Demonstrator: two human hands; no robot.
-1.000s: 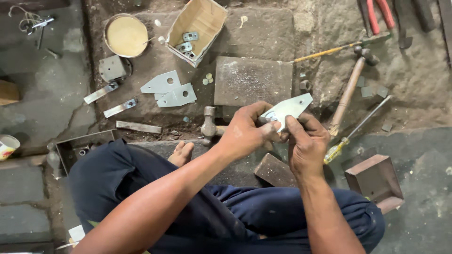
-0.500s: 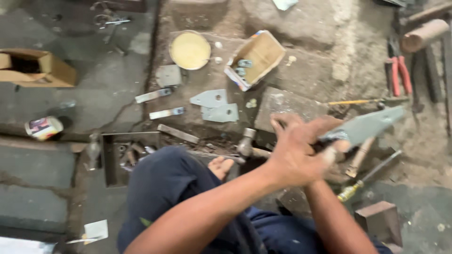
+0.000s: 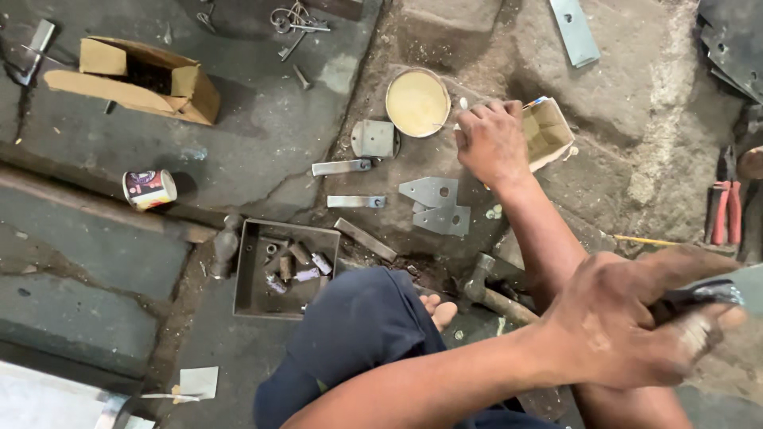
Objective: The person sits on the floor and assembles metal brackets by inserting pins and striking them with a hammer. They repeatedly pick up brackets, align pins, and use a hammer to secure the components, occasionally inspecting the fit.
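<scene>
My left hand (image 3: 628, 330) reaches across my body to the right edge of the view and grips a flat grey metal plate (image 3: 743, 286). My right hand (image 3: 493, 143) is stretched forward to a small open cardboard box (image 3: 552, 131). Its fingers curl over the box's left rim, and the fingertips are hidden. A round tin with a yellowish filling (image 3: 417, 102) sits just left of that hand. Two flat metal brackets with holes (image 3: 435, 205) lie on the ground below it.
A hammer (image 3: 493, 295) lies beside my bare toes. A square metal tray (image 3: 248, 278) of small parts sits at left centre, with a small can (image 3: 149, 189) and a larger open cardboard box (image 3: 135, 75) beyond. Red-handled pliers (image 3: 722, 210) and metal sheets (image 3: 576, 30) lie to the right.
My right hand let go of the plate and reached forward to the small box. My left hand carried the plate further right. The view swung to the left.
</scene>
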